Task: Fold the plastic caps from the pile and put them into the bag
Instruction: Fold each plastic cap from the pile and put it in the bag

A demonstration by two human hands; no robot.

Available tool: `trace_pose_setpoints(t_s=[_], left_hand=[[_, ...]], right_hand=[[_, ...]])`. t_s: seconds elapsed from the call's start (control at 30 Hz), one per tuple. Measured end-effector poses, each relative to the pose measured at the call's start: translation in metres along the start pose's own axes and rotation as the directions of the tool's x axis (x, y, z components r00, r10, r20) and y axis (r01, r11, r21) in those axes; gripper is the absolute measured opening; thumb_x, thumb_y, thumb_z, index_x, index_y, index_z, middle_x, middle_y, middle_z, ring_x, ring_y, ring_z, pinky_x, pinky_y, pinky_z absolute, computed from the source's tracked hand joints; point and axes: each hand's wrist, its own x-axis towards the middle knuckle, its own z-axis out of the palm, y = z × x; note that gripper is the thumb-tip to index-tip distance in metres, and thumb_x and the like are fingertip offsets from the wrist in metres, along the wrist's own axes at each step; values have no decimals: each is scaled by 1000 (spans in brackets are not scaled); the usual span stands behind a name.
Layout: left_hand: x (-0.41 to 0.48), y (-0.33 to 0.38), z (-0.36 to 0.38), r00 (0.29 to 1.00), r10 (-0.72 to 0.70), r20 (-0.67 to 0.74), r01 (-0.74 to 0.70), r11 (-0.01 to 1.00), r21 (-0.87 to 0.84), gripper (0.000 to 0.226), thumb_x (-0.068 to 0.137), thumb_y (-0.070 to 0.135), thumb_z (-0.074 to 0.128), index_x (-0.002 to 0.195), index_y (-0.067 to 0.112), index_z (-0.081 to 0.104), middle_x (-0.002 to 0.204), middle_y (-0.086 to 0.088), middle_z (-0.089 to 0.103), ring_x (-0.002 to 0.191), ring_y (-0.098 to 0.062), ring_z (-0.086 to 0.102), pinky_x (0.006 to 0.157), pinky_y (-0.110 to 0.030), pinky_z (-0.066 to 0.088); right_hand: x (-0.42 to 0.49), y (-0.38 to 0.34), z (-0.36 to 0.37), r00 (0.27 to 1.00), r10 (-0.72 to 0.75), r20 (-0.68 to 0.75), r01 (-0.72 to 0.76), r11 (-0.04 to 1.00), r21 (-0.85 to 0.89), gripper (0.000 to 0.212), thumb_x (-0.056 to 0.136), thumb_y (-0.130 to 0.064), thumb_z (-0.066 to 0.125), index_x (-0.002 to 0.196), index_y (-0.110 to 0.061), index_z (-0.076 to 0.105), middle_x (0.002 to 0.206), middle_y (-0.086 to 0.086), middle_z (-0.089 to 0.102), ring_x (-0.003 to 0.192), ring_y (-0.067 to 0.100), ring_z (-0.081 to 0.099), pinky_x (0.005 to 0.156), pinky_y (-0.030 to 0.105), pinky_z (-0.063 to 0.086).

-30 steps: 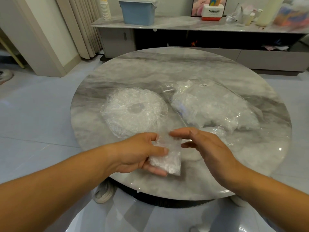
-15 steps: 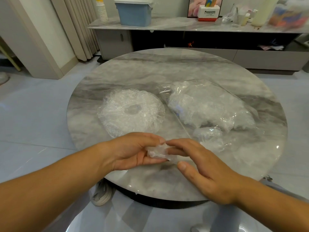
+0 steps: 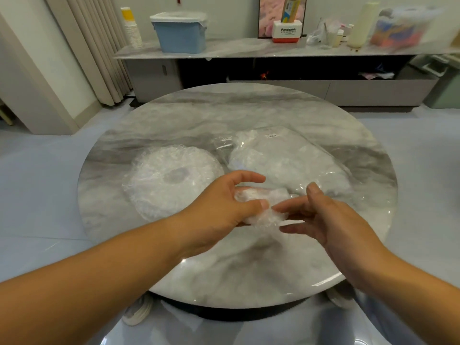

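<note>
Up and forward go both hands since half a second back, and the right grip (image 3: 331, 220) has let go of its pinch: its fingers now fan out straight, thumb lifted, with only the fingertips (image 3: 277, 207) brushing the plastic. The left grip (image 3: 224, 207) has the job now. Its thumb presses down on the folded cap (image 3: 263, 216) and the lower fingers curl beneath it, while the forefinger arches free above.

That cap is a small, crumpled wad of thin clear film, frosty white where the layers bunch. It is held just above the tabletop (image 3: 224, 270) at centre frame, near the lower edge of the bag (image 3: 286, 158).

The bag lies flat at centre right, glossy and see-through, stuffed with cloudy crinkled plastic, a small white label near its upper edge. Left of it sits the pile of caps (image 3: 171, 175), a round, ruffled ring of film with a grey hollow in the middle.

Beneath it all is a round slab of polished grey-and-white marble, shining with reflections. Along the top of the frame runs a long low shelf (image 3: 249, 49) carrying a blue bin (image 3: 180, 36).
</note>
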Motion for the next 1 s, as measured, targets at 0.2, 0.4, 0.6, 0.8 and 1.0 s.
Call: trace_pose_setpoints(t_s=[0.2,0.4,0.6,0.8,1.0], left_hand=[[11,-7,34,966,245,77,-241,758,606,30,99,47,53,126,36,60,143,21,48,128,12,42,107,-19,38],[20,-23,58,959,133,252,-277,238,931,61,100,64,24,149,32,42,165,4,-24,148,-10,-30,125,-35,-4],[20,-27,55,988,82,130,-144,198,970,84,95,71,15,160,24,-8,163,6,-29,150,-9,-24,125,-32,-1],[16,-27,51,965,127,228,-256,297,920,86,91,74,14,156,31,-23,160,14,-35,146,0,-30,124,-26,-2],[11,-31,48,945,165,281,-323,363,874,87,90,74,16,155,32,-25,157,18,-39,143,4,-33,124,-26,2]], right_hand=[[7,4,-70,937,-92,-338,55,992,-117,69,107,-45,29,73,-8,76,83,10,77,75,23,72,69,29,57],[13,23,-112,948,-42,-315,-62,948,-312,75,100,-65,24,75,-24,82,87,2,78,79,20,74,89,41,55],[12,15,-93,983,22,-180,-100,894,-436,74,87,-75,14,99,-41,78,103,-23,72,96,-1,64,84,17,38],[23,5,-69,985,142,-95,-167,919,-357,81,79,-80,10,116,-44,72,111,-18,71,110,5,59,92,21,37],[44,4,-48,971,230,59,-236,965,119,85,95,-75,14,135,-18,63,132,-5,68,126,19,59,112,47,41]])
